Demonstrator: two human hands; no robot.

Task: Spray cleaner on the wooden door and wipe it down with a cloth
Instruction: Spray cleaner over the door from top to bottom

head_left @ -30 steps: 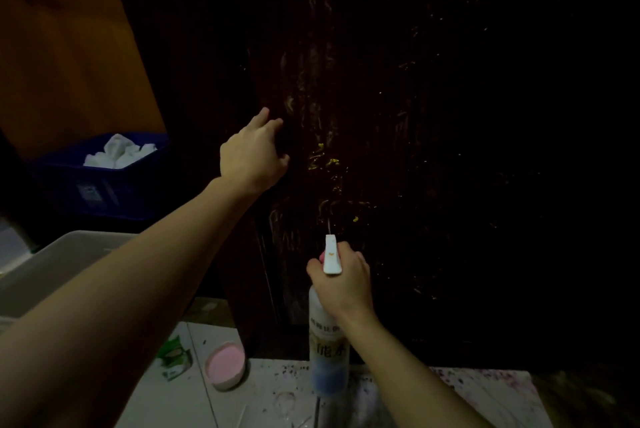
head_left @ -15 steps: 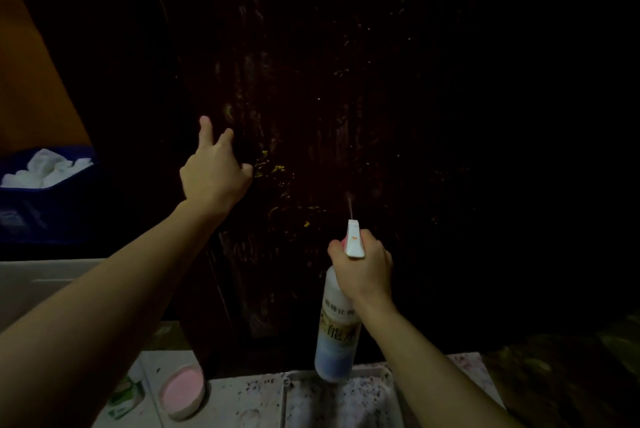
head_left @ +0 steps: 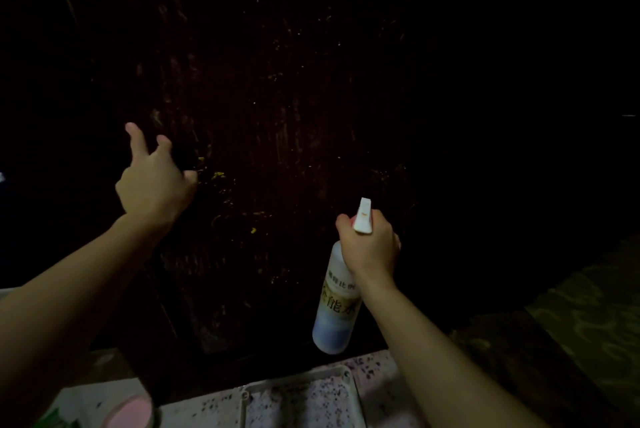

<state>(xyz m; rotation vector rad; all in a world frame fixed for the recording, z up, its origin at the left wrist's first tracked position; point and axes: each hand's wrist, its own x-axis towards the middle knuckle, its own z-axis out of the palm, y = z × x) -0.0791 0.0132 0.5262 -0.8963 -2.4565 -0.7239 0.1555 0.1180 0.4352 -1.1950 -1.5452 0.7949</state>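
The dark wooden door [head_left: 277, 98] fills the view, streaked and dotted with small yellow specks [head_left: 218, 175]. My left hand [head_left: 156, 185] rests against the door near its left edge, one finger straight and raised, the thumb touching the wood. My right hand [head_left: 372, 247] grips the neck of a white spray bottle [head_left: 336, 313]. The bottle's white nozzle [head_left: 363, 216] points at the door from a short way off. No cloth shows in this view.
A white speckled tray [head_left: 298, 396] lies on the floor below the door, right under the bottle. A round pink-topped container [head_left: 128, 413] sits at the bottom left. A patterned greenish surface [head_left: 588, 317] lies to the right.
The view has swung right, so the blue bin with white cloths has left the frame. My right hand has moved the bottle right along the door. My left hand's fingers have lifted.
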